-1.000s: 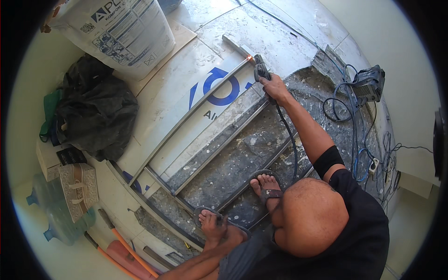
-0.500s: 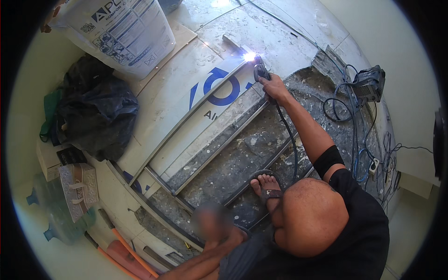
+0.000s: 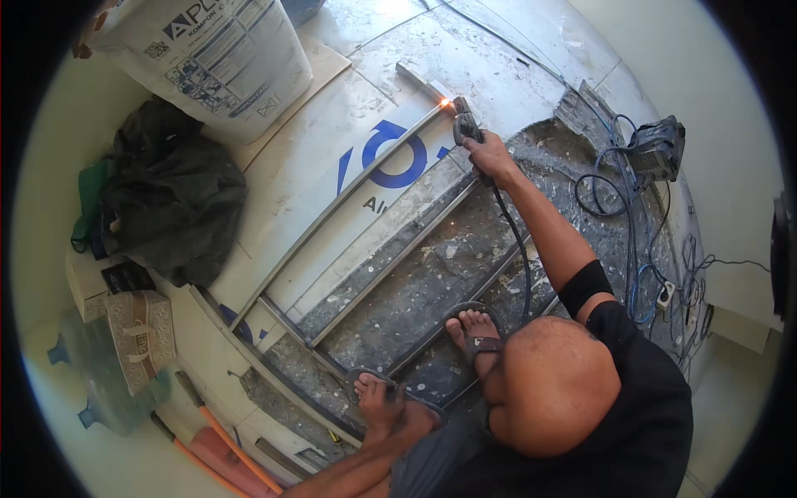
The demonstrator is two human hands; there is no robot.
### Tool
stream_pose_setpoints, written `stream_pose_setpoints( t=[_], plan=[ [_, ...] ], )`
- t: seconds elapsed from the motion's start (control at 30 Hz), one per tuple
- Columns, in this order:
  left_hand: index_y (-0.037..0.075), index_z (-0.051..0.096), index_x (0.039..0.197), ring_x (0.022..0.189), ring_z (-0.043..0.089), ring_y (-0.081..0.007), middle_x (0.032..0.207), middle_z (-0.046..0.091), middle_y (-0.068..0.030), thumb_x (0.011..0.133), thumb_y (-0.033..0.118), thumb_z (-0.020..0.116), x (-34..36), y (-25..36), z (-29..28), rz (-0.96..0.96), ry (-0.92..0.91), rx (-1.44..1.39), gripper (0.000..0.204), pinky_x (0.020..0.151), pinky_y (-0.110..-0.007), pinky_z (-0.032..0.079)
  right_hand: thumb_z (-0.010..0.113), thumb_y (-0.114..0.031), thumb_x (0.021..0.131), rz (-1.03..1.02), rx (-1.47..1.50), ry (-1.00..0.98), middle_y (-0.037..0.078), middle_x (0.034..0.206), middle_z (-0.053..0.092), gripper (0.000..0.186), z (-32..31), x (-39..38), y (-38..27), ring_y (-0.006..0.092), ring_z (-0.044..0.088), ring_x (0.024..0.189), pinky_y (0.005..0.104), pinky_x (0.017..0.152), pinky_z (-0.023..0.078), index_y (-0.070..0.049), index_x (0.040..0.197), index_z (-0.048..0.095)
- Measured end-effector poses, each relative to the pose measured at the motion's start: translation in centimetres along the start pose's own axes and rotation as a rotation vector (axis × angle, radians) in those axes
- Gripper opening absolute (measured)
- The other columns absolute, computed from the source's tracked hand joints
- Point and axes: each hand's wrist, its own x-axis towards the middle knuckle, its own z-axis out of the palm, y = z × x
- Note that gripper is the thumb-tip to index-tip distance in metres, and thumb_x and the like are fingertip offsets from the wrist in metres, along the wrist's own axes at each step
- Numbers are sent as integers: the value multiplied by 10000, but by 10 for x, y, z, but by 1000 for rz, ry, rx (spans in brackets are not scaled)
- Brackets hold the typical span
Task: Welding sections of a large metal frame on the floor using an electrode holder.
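My right hand [image 3: 491,158] is closed around a dark welding electrode holder [image 3: 466,129] with a black cable [image 3: 516,228] trailing from it. At its tip, a small orange glow [image 3: 446,103] lies on a joint of the grey metal frame [image 3: 353,184]. The frame is made of long bars and cross bars, spread over the floor. My left hand [image 3: 382,408] is low in the view, beside my sandalled left foot [image 3: 363,380] and near a corner of the frame. Its fingers are curled; what they hold, if anything, is hidden.
A white printed sack [image 3: 241,66] stands at the upper left, above a black plastic bag [image 3: 178,199]. Clear water jugs [image 3: 116,378] and orange-handled tools [image 3: 224,436] lie lower left. On the right sits a dark boxy machine [image 3: 657,149] among tangled cables [image 3: 598,195]. Dusty grey sheeting [image 3: 432,274] covers the floor.
The bright white-blue arc at the joint has shrunk to a small orange glow. A tiny spark shows over the sheeting. My right hand and the electrode holder have barely moved.
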Motion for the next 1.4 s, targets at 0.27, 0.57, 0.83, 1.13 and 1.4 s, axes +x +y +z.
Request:
stream_pose_setpoints(
  t=[0.27, 0.57, 0.83, 1.13, 1.4],
  plan=[
    [86, 600, 757, 719, 604, -375, 798, 592, -114, 664, 281, 846, 1, 0, -2, 11, 6, 8, 327, 623, -465, 475, 598, -280, 923, 18, -26, -31, 34, 585, 512, 257, 3, -7, -6, 150, 512, 450, 330, 426, 407, -26, 961, 595],
    [89, 600, 765, 711, 610, -363, 790, 589, -105, 668, 275, 844, 4, 5, -5, 3, -2, -31, 321, 615, -454, 472, 591, -276, 924, -18, 22, -2, 35, 593, 504, 274, 4, 0, 4, 145, 505, 453, 323, 423, 410, -17, 1015, 590],
    [97, 602, 771, 717, 605, -369, 803, 588, -104, 676, 290, 838, 0, -2, -1, 2, 10, 14, 319, 621, -458, 470, 598, -282, 925, -6, 16, -23, 36, 571, 498, 277, 3, 1, -4, 164, 508, 417, 328, 390, 401, -7, 922, 572],
    [89, 600, 767, 717, 604, -375, 792, 589, -108, 668, 285, 844, 1, 1, -1, 11, 23, 14, 327, 618, -461, 471, 590, -274, 928, -10, -3, -42, 43, 574, 498, 281, 3, -1, -3, 166, 514, 419, 337, 385, 414, 5, 945, 568],
    [91, 600, 765, 722, 607, -374, 797, 589, -110, 662, 283, 846, 0, 0, -1, -13, -3, -7, 329, 610, -465, 473, 590, -259, 926, -2, 12, -45, 37, 577, 488, 268, 3, -1, -2, 160, 507, 421, 335, 390, 417, 4, 976, 583]
  ],
)
